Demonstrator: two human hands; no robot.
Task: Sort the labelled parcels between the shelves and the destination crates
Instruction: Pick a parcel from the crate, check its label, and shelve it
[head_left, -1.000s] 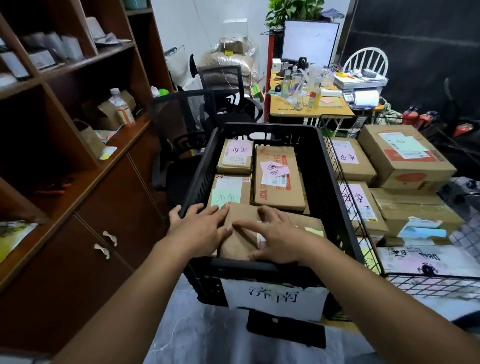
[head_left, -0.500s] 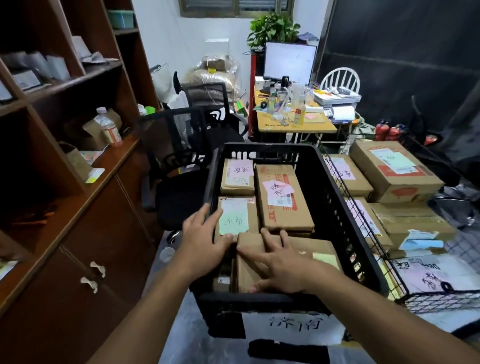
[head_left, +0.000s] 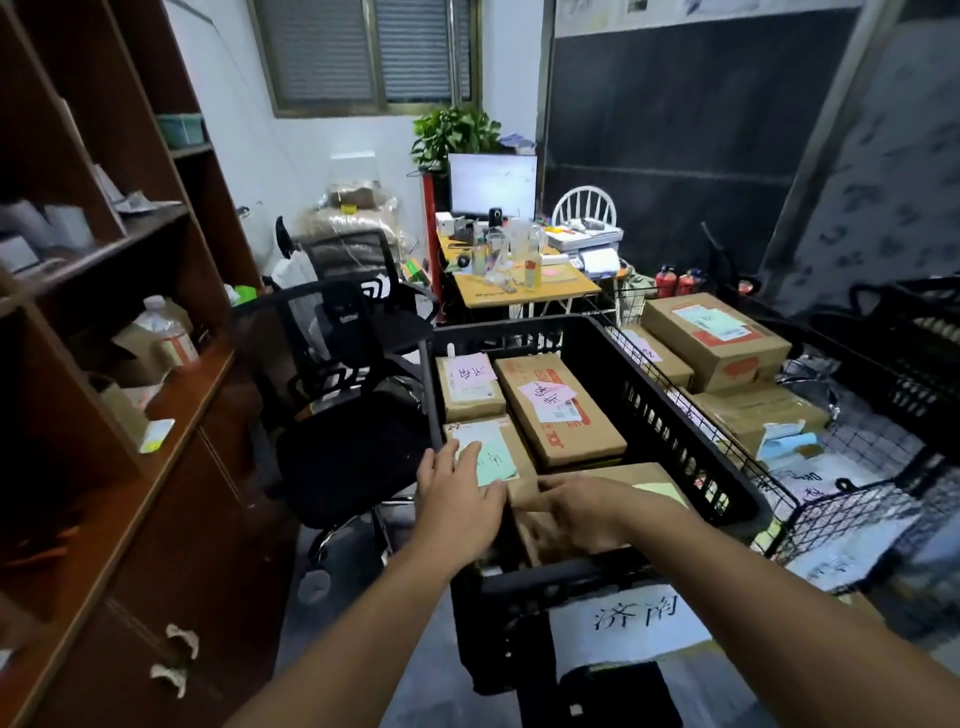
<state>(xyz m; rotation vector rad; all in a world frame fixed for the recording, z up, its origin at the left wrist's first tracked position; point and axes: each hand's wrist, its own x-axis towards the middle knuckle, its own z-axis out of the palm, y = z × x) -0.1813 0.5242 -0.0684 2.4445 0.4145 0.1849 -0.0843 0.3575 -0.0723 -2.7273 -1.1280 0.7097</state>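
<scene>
As flat hands (head_left: 457, 499) (head_left: 582, 512) press crated parcels (head_left: 623, 474) (desk (head_left: 566, 285) beyond), wooden shelves (head_left: 119, 241) stand left.

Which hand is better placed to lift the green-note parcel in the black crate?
Left: the left hand lies on the green-note parcel, while the right hand rests on the yellow-note parcel beside it.

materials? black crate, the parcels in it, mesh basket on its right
Black crate: looks like moulded plastic, matte, with slotted walls and a thick rim.
Parcels: cardboard by the look, brown matte faces with folded box edges.
Mesh basket: thin dark wire grid, probably metal. Whether it is coated cannot be told.
</scene>
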